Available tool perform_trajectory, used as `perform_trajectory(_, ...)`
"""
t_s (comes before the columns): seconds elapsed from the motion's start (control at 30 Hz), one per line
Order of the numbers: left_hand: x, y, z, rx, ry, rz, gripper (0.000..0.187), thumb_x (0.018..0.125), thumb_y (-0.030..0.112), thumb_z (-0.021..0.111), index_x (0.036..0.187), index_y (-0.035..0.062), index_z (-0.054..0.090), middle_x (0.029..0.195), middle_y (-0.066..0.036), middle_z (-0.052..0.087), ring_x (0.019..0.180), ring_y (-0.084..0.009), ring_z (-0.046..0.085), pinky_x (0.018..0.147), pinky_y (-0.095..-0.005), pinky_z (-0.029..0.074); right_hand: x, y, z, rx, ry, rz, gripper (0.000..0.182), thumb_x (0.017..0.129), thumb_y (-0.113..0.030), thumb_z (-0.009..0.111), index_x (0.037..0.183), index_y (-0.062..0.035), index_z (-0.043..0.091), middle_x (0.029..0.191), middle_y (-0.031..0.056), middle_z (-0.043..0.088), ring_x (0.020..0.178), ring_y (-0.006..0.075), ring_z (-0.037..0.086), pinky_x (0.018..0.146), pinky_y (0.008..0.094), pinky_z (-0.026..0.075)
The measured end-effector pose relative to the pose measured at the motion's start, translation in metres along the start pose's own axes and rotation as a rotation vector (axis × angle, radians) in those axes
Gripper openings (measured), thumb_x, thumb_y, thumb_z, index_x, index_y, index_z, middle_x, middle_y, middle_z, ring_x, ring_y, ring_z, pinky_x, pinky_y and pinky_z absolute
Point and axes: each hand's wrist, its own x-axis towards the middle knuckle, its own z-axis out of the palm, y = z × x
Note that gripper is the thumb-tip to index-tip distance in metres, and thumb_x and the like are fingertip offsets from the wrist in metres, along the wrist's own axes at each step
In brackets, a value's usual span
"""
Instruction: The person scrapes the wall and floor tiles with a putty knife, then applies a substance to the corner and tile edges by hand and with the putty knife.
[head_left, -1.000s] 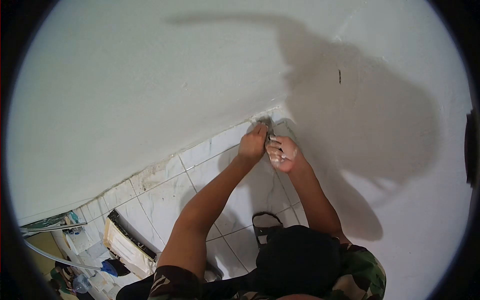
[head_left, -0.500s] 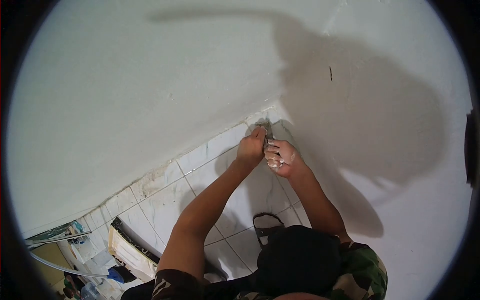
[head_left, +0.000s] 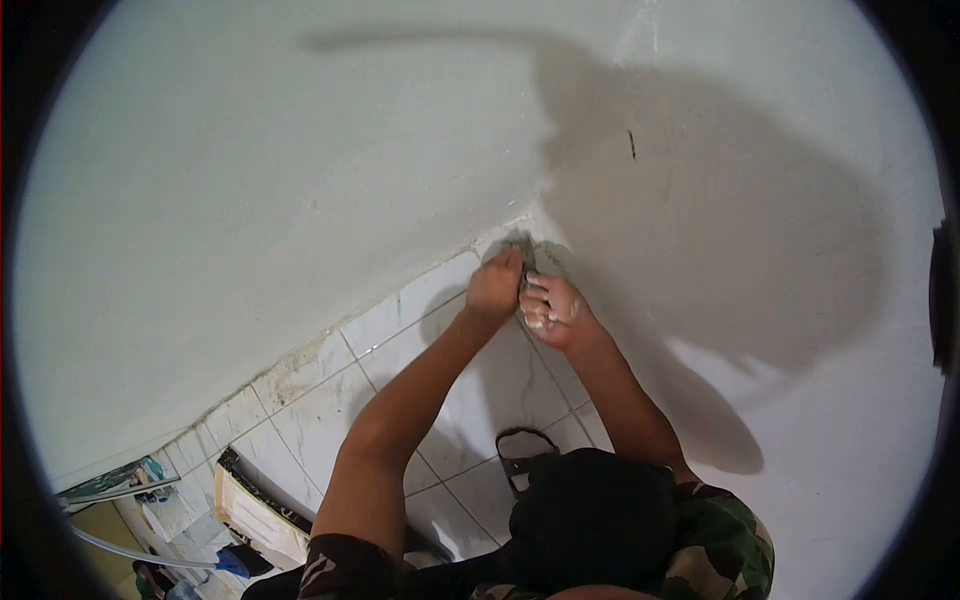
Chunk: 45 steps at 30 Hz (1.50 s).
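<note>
Both hands meet at the corner where the two walls join the tiled floor. My right hand (head_left: pixel 553 310), its fingers smeared with white paste, is closed around a narrow grey tool (head_left: pixel 528 262) that looks like a scraper; most of it is hidden. My left hand (head_left: pixel 495 288) lies close against the tool's left side, fingers pressed together at its far end. The tool's end reaches the corner tiles, and the exact contact is too small to make out.
White walls (head_left: pixel 250 200) rise ahead and to the right. Stained white tiles (head_left: pixel 310 420) cover the floor. A framed panel (head_left: pixel 262 510) and a blue brush head (head_left: pixel 243 560) lie at lower left. A dark sandal (head_left: pixel 527 452) and a black cap (head_left: pixel 593 520) are below the hands.
The whole view has shifted slightly, so the corner and both hands appear a little further left. Both hands keep the same hold at the corner.
</note>
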Motion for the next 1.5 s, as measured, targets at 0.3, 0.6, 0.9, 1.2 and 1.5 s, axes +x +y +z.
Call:
perform_trajectory(0.3,-0.001,0.008,0.004,-0.006,0.117,0.084,0.047,0.074,0.008,0.071,0.117,0.0016,0.052,0.111,-0.019,0.06,0.109,-0.0376,0.061,0.084,-0.0421,0.056,0.002,0.0,0.003,0.024,0.018,-0.017,0.026,0.101,-0.018,0.044,0.076,-0.0136,0.036,0.058,-0.0029,0.029,0.041,0.0097,0.026,0.039,0.027,0.023)
perform_trajectory(0.6,-0.007,-0.018,-0.005,-0.035,0.064,0.138,0.046,0.078,0.006,0.066,0.121,0.0032,0.053,0.115,-0.016,0.062,0.111,-0.0388,0.06,0.096,-0.0454,0.052,0.008,0.024,0.018,0.023,0.053,-0.109,0.024,0.101,-0.02,0.044,0.079,-0.014,0.037,0.062,-0.0019,0.031,0.041,0.01,0.027,0.04,0.0275,0.023)
perform_trajectory(0.9,-0.011,-0.026,0.003,-0.05,0.187,0.194,0.057,0.07,0.013,0.072,0.123,0.0051,0.055,0.118,-0.015,0.063,0.114,-0.0366,0.06,0.104,-0.0432,0.048,0.019,0.025,0.023,0.072,0.014,-0.061,0.025,0.101,-0.021,0.042,0.078,-0.0144,0.037,0.064,-0.0022,0.033,0.042,0.0101,0.026,0.041,0.0264,0.022)
perform_trajectory(1.2,-0.018,-0.018,0.003,0.024,0.321,0.264,0.041,0.075,0.019,0.07,0.111,0.004,0.058,0.106,-0.015,0.065,0.101,-0.037,0.063,0.089,-0.0441,0.054,0.014,0.03,0.021,0.018,0.073,-0.044,0.027,0.1,-0.021,0.043,0.074,-0.0158,0.036,0.062,-0.0033,0.029,0.042,0.0096,0.026,0.04,0.0265,0.022)
perform_trajectory(1.5,-0.015,-0.011,0.008,0.061,0.25,0.12,0.045,0.072,0.01,0.071,0.114,0.0042,0.057,0.102,-0.016,0.065,0.093,-0.0389,0.064,0.082,-0.0456,0.054,0.003,0.018,0.012,-0.087,0.082,-0.013,0.031,0.1,-0.021,0.046,0.072,-0.0156,0.034,0.06,-0.0035,0.027,0.042,0.0109,0.027,0.041,0.0272,0.024)
